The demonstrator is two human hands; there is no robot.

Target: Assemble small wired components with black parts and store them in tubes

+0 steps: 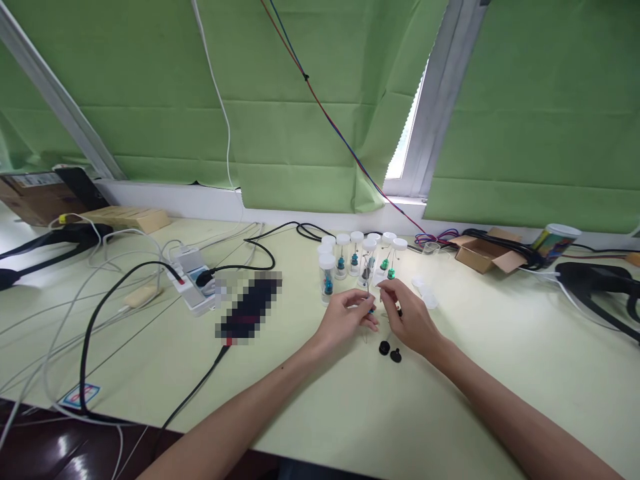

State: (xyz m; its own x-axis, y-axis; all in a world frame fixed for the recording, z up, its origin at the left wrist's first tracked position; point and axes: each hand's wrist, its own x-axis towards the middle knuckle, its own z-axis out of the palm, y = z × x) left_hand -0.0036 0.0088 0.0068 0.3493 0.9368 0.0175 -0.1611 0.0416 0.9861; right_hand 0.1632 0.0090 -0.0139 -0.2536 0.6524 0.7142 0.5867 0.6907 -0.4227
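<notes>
My left hand (pixel 350 312) pinches a thin metal rod (pixel 369 287) with a small blue part near its lower end. My right hand (pixel 406 310) is close beside it, fingertips together near the rod; whatever they hold is too small to make out. Just beyond both hands stand several clear vials (pixel 327 280) with white caps, holding blue, green or dark parts on thin rods. Two small black round pieces, a knob (pixel 384 347) and a disc with a stem (pixel 395 355), lie below my right hand. Something black shows partly under that hand's fingers.
A clear plastic piece (pixel 425 293) lies right of the vials. Further right are an open cardboard box (pixel 483 253), a can (pixel 555 241) and a black stand (pixel 600 280). To the left, a dark blurred device (pixel 253 307), a power strip (pixel 193 280) and many cables spread over the table.
</notes>
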